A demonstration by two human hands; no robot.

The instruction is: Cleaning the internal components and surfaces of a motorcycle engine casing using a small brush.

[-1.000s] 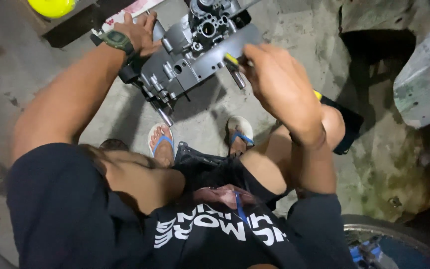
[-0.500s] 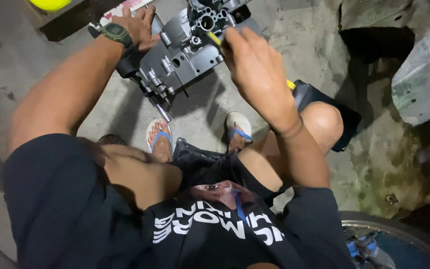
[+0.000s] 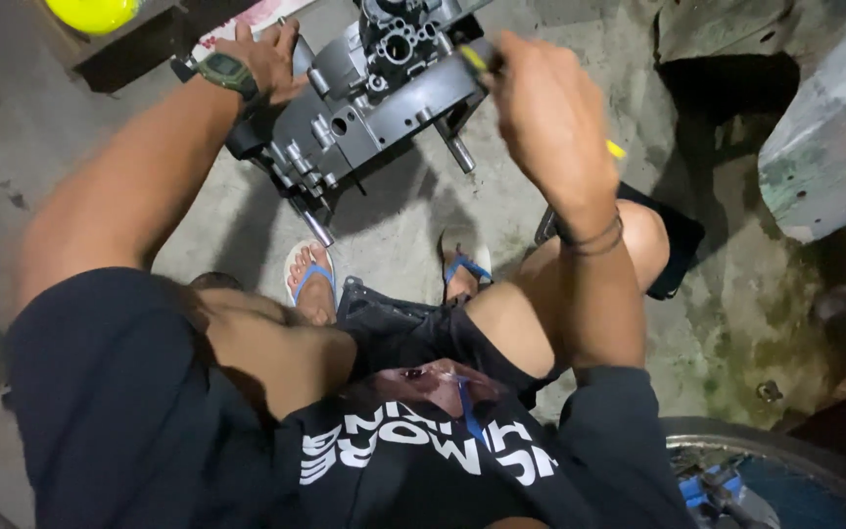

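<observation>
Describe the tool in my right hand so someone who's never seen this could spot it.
Start at the grey metal engine casing on the concrete floor. The right hand is closed above its right edge around a slim screwdriver; its yellow-and-black handle stands out against the grey.

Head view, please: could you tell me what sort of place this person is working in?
Probably an informal repair spot at ground level. The person squats on a stained concrete floor, the left hand steadying a grey metal engine case while the right hand holds a yellow-handled tool.
</observation>
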